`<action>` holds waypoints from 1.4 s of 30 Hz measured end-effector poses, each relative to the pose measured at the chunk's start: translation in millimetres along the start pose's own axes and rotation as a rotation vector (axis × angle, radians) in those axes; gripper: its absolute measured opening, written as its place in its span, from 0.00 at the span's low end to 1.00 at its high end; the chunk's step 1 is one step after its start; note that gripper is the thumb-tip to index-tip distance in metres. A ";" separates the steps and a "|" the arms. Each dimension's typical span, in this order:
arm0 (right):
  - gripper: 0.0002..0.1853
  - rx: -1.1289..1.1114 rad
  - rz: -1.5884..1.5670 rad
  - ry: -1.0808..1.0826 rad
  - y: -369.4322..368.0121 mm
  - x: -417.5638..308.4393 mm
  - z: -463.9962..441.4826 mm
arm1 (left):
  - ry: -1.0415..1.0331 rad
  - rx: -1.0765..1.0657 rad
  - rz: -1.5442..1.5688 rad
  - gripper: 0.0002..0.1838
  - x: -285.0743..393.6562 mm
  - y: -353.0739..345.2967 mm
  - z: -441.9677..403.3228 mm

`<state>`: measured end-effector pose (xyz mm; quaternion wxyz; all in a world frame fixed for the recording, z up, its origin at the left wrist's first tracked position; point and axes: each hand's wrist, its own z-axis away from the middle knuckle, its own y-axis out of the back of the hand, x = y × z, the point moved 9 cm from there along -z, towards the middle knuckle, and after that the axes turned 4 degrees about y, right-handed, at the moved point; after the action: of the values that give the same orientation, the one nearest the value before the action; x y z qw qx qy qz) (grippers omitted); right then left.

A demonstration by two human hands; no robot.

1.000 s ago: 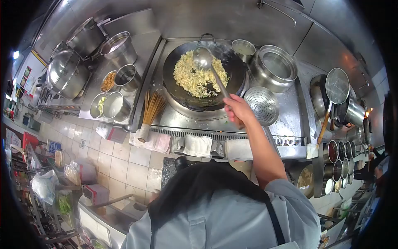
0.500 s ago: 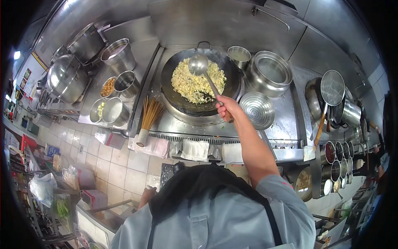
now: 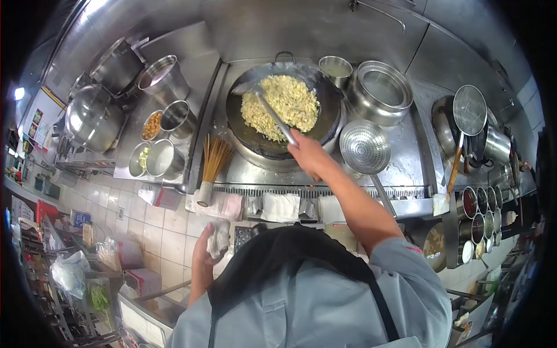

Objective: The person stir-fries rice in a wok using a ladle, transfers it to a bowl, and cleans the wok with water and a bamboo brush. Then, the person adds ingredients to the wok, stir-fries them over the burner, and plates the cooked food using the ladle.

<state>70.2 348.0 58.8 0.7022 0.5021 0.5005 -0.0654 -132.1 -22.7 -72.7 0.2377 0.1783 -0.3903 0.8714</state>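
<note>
My right hand is closed round the handle of a metal ladle, which slants up and left across the wok. The ladle's bowl, blurred, lies at the left inner side of the wok. Fried rice with yellow and green bits fills the wok's middle. Low on the left, in front of the stove, my left hand grips a folded white cloth.
A perforated skimmer lies right of the wok, near a big steel pot. A bamboo brush stands at the stove's front left. Steel containers crowd the left counter. Sauce pots line the right side.
The ladle has swung from above the rice to the wok's left side. My right hand has shifted slightly left and down. My left hand has risen into fuller view, holding the cloth.
</note>
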 end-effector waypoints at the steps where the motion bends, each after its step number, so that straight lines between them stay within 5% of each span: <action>1: 0.23 -0.052 -0.042 -0.024 -1.3 -3.8 31.7 | -0.006 -0.080 -0.002 0.29 7.0 -21.8 -3.7; 3: 0.30 -0.210 -0.197 -0.241 -0.4 17.4 91.1 | -0.032 0.028 0.083 0.32 16.0 -63.4 -4.0; 7: 0.33 -0.179 0.005 -0.363 44.0 75.6 166.9 | 0.063 -0.208 0.200 0.30 18.4 -100.5 -32.5; 8: 0.33 -0.062 0.132 -0.215 55.4 76.2 154.6 | 0.129 -0.272 0.196 0.28 16.3 -101.7 -48.7; 10: 0.33 0.170 0.387 0.078 68.6 81.1 119.1 | 0.127 -0.060 0.060 0.26 29.5 -129.5 -78.3; 13: 0.35 0.073 0.304 -0.207 43.7 73.7 32.3 | 0.118 -0.251 0.016 0.21 43.0 -172.8 -155.8; 16: 0.33 -0.055 -0.052 -0.416 1.9 32.4 9.3 | 0.106 -0.211 0.000 0.16 49.1 -204.7 -207.0; 22: 0.29 -0.263 0.051 -0.343 -2.7 5.8 112.7 | -0.018 -0.009 -0.164 0.10 35.9 -202.5 -257.1; 25: 0.26 -0.393 0.152 -0.333 52.0 -27.9 183.7 | 0.043 -0.043 -0.106 0.10 28.2 -218.7 -192.9; 29: 0.30 -0.436 -0.161 -0.520 97.9 -39.5 229.4 | 0.187 0.007 -0.176 0.14 20.5 -246.7 -73.7; 32: 0.25 -0.388 -0.193 -0.523 83.6 -11.3 193.7 | 0.064 0.068 -0.170 0.12 37.1 -250.9 -114.7; 35: 0.24 -0.138 -0.106 -0.376 53.8 11.7 115.4 | -0.050 -0.102 -0.054 0.13 6.5 -209.9 -183.4; 38: 0.25 -0.030 0.032 -0.271 66.8 -7.3 115.0 | 0.120 -0.033 -0.263 0.19 -26.6 -184.1 -89.1; 39: 0.26 -0.082 -0.034 -0.335 75.3 -20.2 129.1 | 0.193 -0.063 -0.041 0.17 -32.5 -189.1 -77.6; 42: 0.26 -0.227 -0.231 -0.458 95.7 -32.4 159.8 | 0.123 0.068 -0.101 0.14 15.6 -232.0 -58.3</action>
<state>213.0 258.2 144.1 0.8367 0.3321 0.3866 -0.2004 -23.9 161.3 36.3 0.2986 0.1517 -0.3358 0.8804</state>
